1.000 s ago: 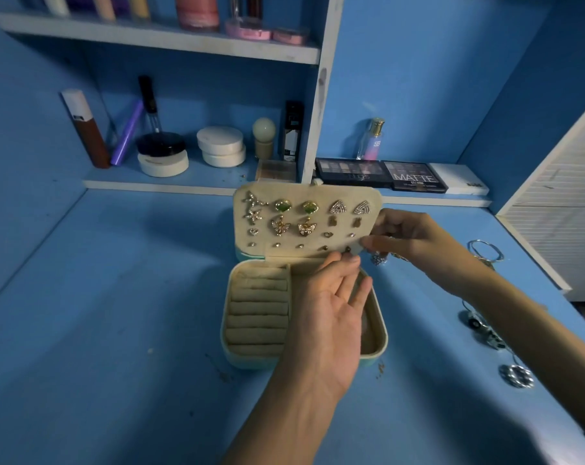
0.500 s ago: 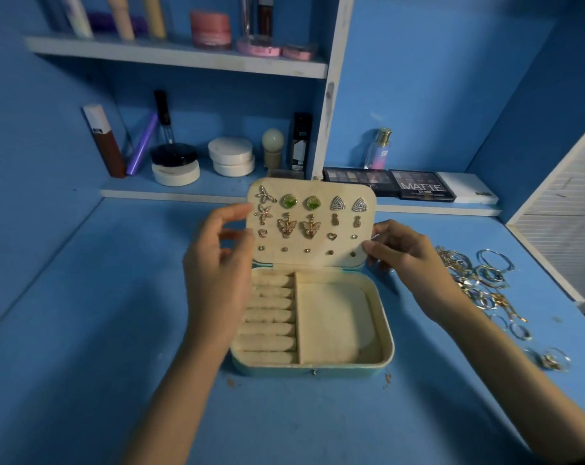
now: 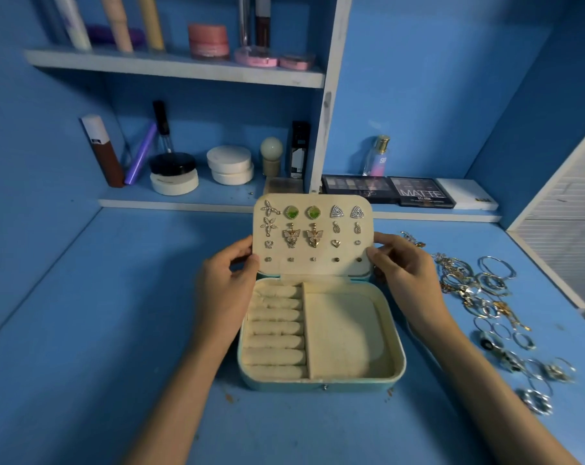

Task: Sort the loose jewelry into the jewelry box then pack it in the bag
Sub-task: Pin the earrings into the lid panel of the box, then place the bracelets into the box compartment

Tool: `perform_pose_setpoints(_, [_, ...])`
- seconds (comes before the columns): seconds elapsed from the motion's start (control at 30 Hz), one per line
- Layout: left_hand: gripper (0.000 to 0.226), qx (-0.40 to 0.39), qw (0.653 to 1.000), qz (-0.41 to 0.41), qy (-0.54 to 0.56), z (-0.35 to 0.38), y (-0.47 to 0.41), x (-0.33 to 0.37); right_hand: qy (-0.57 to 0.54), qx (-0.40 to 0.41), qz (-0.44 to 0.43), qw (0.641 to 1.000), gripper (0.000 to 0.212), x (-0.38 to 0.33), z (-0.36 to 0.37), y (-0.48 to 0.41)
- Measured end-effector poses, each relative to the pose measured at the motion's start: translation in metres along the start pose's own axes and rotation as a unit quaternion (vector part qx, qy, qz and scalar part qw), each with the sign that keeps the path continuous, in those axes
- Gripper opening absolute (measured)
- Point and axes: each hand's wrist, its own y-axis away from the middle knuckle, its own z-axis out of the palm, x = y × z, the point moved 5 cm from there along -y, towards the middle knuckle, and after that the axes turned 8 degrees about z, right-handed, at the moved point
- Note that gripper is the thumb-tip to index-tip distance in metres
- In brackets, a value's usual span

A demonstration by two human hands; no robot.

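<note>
Gripped left and right edges of the upright earring panel with left hand and right hand respectively. Found the open jewelry box at centre of the surface, loose jewelry spread to its right.

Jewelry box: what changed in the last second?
The left hand moved from over the jewelry box out to the left and now pinches the left edge of the earring panel. The right hand holds the right edge as before. The box stays open in place, with the loose jewelry to its right.
</note>
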Motion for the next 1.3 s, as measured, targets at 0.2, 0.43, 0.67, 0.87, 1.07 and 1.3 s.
perform_pose_setpoints(0.2, [0.032,0.024,0.999,0.003,-0.026,-0.002,-0.002,-0.005,0.099,0.037,-0.043,0.993,0.023,-0.001,-0.002,0.001])
perform_pose_setpoints(0.43, [0.033,0.033,0.999,-0.005,-0.02,0.0,-0.004,-0.013,0.134,0.061,-0.058,0.987,0.021,0.002,-0.002,0.002])
perform_pose_setpoints(0.67, [0.039,0.028,0.999,-0.016,-0.013,-0.001,-0.003,-0.018,0.154,0.058,-0.069,0.984,0.019,0.001,-0.001,0.001])
perform_pose_setpoints(0.87, [0.035,0.015,1.0,-0.011,-0.025,-0.001,-0.003,-0.017,0.19,0.048,-0.087,0.977,0.016,-0.003,0.001,0.001])
perform_pose_setpoints(1.07, [0.034,-0.004,0.992,0.08,-0.102,-0.003,-0.001,0.011,0.226,-0.007,-0.091,0.97,0.016,-0.021,-0.023,-0.007])
perform_pose_setpoints(1.3, [0.024,-0.129,0.951,0.24,-0.146,0.054,0.025,0.075,0.443,-0.02,-0.006,0.896,0.018,-0.004,-0.112,-0.054])
